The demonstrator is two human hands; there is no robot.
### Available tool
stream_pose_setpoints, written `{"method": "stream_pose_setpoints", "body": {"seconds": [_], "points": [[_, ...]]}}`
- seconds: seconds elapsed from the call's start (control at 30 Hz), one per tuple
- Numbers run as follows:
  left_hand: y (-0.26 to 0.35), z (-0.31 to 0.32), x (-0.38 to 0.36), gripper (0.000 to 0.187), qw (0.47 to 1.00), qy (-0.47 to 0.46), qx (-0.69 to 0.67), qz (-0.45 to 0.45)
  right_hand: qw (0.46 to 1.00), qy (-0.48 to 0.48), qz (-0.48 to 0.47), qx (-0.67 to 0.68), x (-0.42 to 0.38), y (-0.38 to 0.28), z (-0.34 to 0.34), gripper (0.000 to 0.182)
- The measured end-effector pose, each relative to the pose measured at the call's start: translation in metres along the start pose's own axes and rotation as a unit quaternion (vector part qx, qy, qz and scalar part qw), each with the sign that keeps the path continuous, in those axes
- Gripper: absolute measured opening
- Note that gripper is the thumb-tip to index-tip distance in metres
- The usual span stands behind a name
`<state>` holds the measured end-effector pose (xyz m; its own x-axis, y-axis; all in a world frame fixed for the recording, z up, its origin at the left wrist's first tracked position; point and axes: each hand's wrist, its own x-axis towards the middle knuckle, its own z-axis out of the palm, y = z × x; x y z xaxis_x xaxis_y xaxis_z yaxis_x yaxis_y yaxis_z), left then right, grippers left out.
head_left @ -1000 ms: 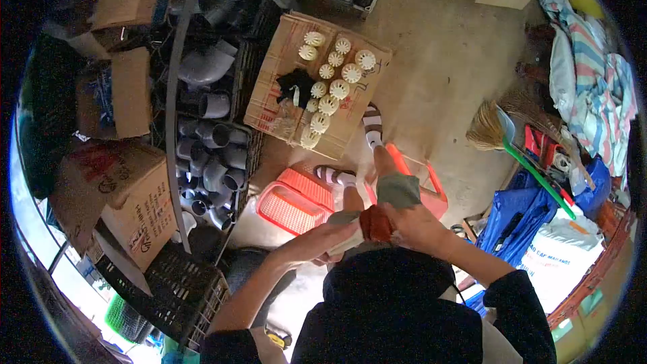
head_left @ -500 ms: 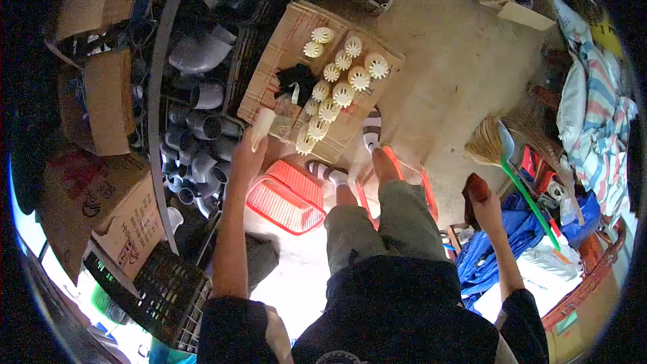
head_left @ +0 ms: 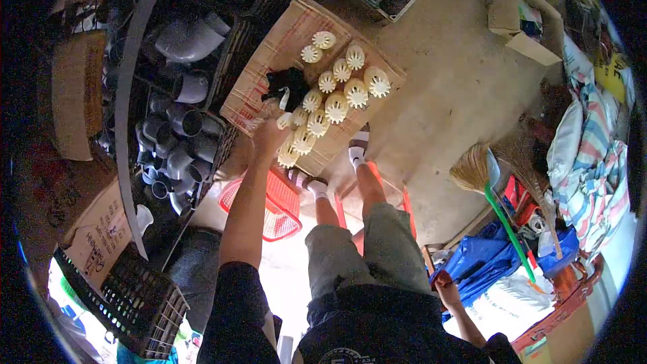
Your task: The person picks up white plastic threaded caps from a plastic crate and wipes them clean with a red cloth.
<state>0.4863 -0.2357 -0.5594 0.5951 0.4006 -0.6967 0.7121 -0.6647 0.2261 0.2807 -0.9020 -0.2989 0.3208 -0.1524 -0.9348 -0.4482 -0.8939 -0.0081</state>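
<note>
My left hand (head_left: 269, 136) is closed around a white cylindrical piece (head_left: 284, 121), its end showing past my fingers at the near edge of a flattened cardboard sheet (head_left: 253, 71). Rows of cream slotted, toothed-ended pieces (head_left: 335, 107) lie on this cardboard beside the hand. Just beyond it sits a crumpled black item (head_left: 286, 84) with a pale strip. My right hand (head_left: 447, 291), low at my right side, grips a reddish-brown object (head_left: 441, 278) whose kind I cannot make out.
A red plastic basket (head_left: 280, 205) stands left of my feet. Grey pipe elbows (head_left: 178, 121) fill the shelving on the left. At right are a straw broom (head_left: 472, 168), a green-handled tool (head_left: 505, 219), blue sheeting (head_left: 478, 249) and striped sacks (head_left: 586, 155). An open carton (head_left: 532, 44) stands behind.
My left hand has carried the white cylinder forward and right to the slotted pieces. My right hand has dropped lower and closer to my body with the reddish-brown object. The view has shifted.
</note>
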Motion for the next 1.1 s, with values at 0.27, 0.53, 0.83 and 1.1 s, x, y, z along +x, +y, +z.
{"method": "stream_pose_setpoints", "body": {"seconds": [0.27,0.53,0.83,1.1], "points": [[-0.005,0.025,0.012,0.056,0.997,-0.052,0.059,-0.011,0.964,-0.054,0.039,0.256,0.038,0.007,0.006,0.013],[-0.029,0.038,0.025,0.045,0.994,-0.096,0.021,-0.042,0.964,0.001,0.113,0.241,0.034,-0.065,-0.039,0.037],[-0.1,0.011,-0.045,0.044,0.976,0.056,-0.201,0.056,0.947,0.044,0.055,0.314,0.042,-0.074,-0.029,0.039],[-0.156,0.02,-0.263,0.026,0.881,0.016,-0.471,0.04,0.887,-0.009,-0.098,0.451,0.074,-0.113,-0.016,0.027]]}}
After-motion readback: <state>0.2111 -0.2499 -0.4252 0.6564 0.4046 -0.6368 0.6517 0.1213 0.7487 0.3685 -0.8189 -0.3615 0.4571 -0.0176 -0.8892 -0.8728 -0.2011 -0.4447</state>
